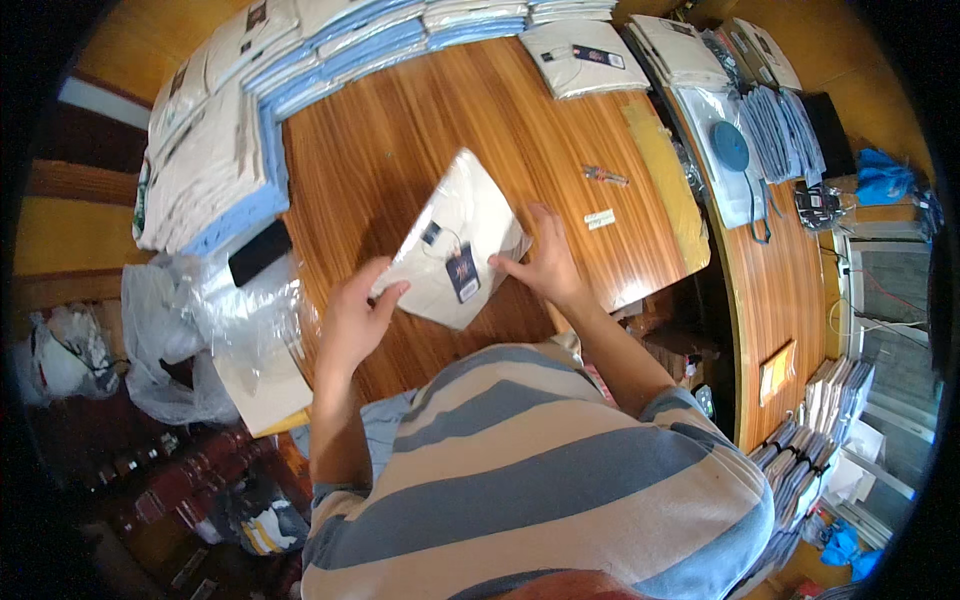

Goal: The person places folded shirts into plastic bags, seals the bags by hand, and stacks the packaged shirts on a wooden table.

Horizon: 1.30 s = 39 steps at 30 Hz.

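Note:
Between my two hands is a folded off-white garment in a clear plastic bag, tilted over the wooden table, with a dark hang tag and a small dark neck label showing. My left hand grips its lower left edge, thumb on top and fingers underneath. On the opposite side my right hand pinches the right edge, thumb on the upper face and the other fingers around the side. The bag's underside is hidden.
Stacks of bagged white and blue garments line the table's left and far edges. One bagged garment lies at the far right. A black phone, loose clear bags and a small orange-and-grey item rest on the wooden table.

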Each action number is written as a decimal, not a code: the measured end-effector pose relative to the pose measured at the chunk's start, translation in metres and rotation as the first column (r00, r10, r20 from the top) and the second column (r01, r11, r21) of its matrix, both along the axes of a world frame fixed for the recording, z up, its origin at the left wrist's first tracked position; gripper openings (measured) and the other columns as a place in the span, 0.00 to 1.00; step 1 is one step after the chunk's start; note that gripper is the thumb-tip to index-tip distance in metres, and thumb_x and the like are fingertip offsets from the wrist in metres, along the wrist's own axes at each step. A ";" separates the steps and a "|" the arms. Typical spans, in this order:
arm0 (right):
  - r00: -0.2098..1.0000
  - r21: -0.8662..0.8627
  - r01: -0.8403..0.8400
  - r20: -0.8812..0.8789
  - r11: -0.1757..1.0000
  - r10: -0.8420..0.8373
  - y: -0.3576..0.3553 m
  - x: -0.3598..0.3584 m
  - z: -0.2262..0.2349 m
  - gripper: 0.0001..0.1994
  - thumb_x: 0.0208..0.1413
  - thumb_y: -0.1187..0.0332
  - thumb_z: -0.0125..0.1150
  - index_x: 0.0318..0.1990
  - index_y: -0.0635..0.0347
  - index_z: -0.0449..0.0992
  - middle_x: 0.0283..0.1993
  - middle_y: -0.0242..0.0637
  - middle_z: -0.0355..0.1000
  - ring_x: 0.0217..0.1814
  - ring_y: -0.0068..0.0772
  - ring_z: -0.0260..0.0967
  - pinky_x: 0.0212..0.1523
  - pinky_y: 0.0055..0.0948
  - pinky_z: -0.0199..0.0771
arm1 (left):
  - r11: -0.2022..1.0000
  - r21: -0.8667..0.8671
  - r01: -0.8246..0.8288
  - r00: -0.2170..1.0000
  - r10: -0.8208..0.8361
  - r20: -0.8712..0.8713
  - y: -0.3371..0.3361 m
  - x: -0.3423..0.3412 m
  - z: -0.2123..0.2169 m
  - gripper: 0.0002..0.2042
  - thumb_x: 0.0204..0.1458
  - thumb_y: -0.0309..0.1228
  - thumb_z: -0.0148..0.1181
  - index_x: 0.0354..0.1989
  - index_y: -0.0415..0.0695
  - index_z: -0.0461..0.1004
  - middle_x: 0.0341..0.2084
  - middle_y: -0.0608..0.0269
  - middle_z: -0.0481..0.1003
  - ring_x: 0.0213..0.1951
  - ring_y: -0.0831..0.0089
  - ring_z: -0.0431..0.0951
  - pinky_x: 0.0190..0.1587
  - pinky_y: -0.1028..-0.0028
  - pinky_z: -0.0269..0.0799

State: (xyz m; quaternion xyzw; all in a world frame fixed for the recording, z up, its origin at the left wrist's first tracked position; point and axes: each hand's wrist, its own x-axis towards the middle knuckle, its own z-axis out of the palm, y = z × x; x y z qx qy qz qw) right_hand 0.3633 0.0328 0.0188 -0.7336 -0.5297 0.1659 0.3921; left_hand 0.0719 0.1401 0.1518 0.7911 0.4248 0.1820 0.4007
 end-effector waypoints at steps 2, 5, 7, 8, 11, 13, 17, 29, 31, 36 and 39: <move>0.995 0.391 0.023 0.084 0.920 -0.060 0.012 0.016 0.055 0.51 0.41 0.49 0.84 0.70 0.65 0.62 0.68 0.62 0.62 0.72 0.59 0.60 0.74 0.51 0.58 | 0.957 0.235 0.173 0.982 -0.150 -0.115 0.008 0.023 0.036 0.12 0.58 0.31 0.66 0.49 0.43 0.80 0.38 0.50 0.82 0.31 0.53 0.84 0.32 0.63 0.79; 0.908 0.332 -0.288 0.392 0.898 0.146 0.025 0.051 0.184 0.43 0.45 0.53 0.82 0.65 0.64 0.68 0.60 0.55 0.71 0.63 0.58 0.70 0.67 0.50 0.67 | 0.831 0.273 0.484 0.839 -0.352 -0.415 0.032 0.090 0.109 0.14 0.55 0.27 0.67 0.50 0.45 0.81 0.39 0.52 0.84 0.34 0.55 0.86 0.32 0.64 0.80; 0.858 0.010 -0.424 0.323 0.905 0.399 0.032 0.075 0.214 0.35 0.49 0.55 0.80 0.61 0.63 0.73 0.51 0.52 0.77 0.52 0.56 0.77 0.57 0.48 0.75 | 0.715 0.370 0.593 0.795 -0.450 -0.406 0.049 0.144 0.144 0.17 0.52 0.24 0.66 0.52 0.47 0.81 0.38 0.54 0.84 0.32 0.53 0.85 0.33 0.62 0.80; 0.873 -0.155 -0.449 0.132 0.880 0.469 0.041 0.087 0.216 0.30 0.52 0.56 0.77 0.58 0.62 0.74 0.46 0.52 0.79 0.46 0.55 0.79 0.51 0.48 0.78 | 0.685 0.421 0.594 0.802 -0.461 -0.380 0.059 0.170 0.154 0.17 0.53 0.25 0.66 0.52 0.46 0.81 0.39 0.54 0.84 0.35 0.55 0.85 0.36 0.63 0.81; 0.942 0.033 -0.306 -0.136 0.952 0.307 0.071 0.138 0.199 0.19 0.58 0.57 0.73 0.47 0.62 0.79 0.27 0.44 0.79 0.23 0.40 0.77 0.25 0.38 0.75 | 0.494 0.836 0.239 0.941 -0.330 -0.075 0.110 0.229 0.157 0.20 0.57 0.30 0.67 0.59 0.44 0.77 0.48 0.53 0.82 0.47 0.63 0.85 0.49 0.67 0.82; 0.929 0.129 -0.136 -0.329 0.982 0.171 0.099 0.197 0.185 0.18 0.60 0.63 0.74 0.49 0.65 0.78 0.28 0.29 0.78 0.24 0.15 0.70 0.21 0.25 0.69 | 0.706 0.675 -0.212 0.952 -0.008 0.307 0.133 0.253 0.121 0.27 0.58 0.35 0.69 0.64 0.38 0.71 0.58 0.46 0.75 0.55 0.59 0.80 0.55 0.65 0.78; 0.758 0.300 -0.113 -0.590 0.947 0.277 0.187 0.314 0.152 0.22 0.63 0.71 0.68 0.60 0.70 0.69 0.51 0.47 0.81 0.47 0.29 0.82 0.48 0.29 0.82 | 0.971 -0.194 -0.136 0.855 0.214 0.473 0.188 0.314 -0.003 0.35 0.60 0.45 0.69 0.67 0.33 0.66 0.59 0.47 0.76 0.53 0.65 0.79 0.56 0.66 0.76; 0.970 -0.317 0.190 -0.085 0.929 -0.227 0.241 0.467 -0.028 0.47 0.57 0.39 0.67 0.66 0.80 0.66 0.53 0.57 0.78 0.55 0.43 0.77 0.59 0.33 0.73 | 0.949 -0.274 -0.156 0.864 0.265 0.428 0.209 0.485 -0.184 0.42 0.58 0.28 0.62 0.75 0.29 0.43 0.72 0.30 0.53 0.71 0.44 0.60 0.74 0.62 0.56; 0.986 -0.364 0.127 -0.055 0.923 -0.157 0.273 0.441 -0.021 0.45 0.59 0.42 0.66 0.67 0.79 0.66 0.52 0.53 0.79 0.51 0.39 0.77 0.55 0.31 0.75 | 0.929 -0.103 -0.357 0.830 0.365 0.421 0.216 0.480 -0.209 0.42 0.58 0.26 0.62 0.76 0.33 0.44 0.66 0.36 0.64 0.66 0.49 0.68 0.67 0.62 0.64; 0.976 -0.029 0.029 0.217 0.999 -0.022 0.241 0.460 -0.060 0.17 0.70 0.58 0.53 0.46 0.65 0.79 0.36 0.39 0.76 0.37 0.36 0.71 0.36 0.37 0.73 | 0.895 0.057 -0.443 0.751 0.335 0.569 0.166 0.440 -0.210 0.48 0.61 0.42 0.63 0.78 0.34 0.36 0.76 0.31 0.46 0.77 0.44 0.48 0.77 0.51 0.46; 0.839 0.489 0.228 0.341 0.842 -0.425 0.157 0.336 -0.011 0.17 0.70 0.62 0.59 0.51 0.72 0.75 0.51 0.54 0.75 0.51 0.45 0.75 0.53 0.40 0.77 | 0.971 -0.239 0.021 0.894 0.088 0.439 0.091 0.326 -0.166 0.37 0.64 0.42 0.62 0.76 0.39 0.54 0.68 0.41 0.65 0.68 0.55 0.68 0.70 0.59 0.64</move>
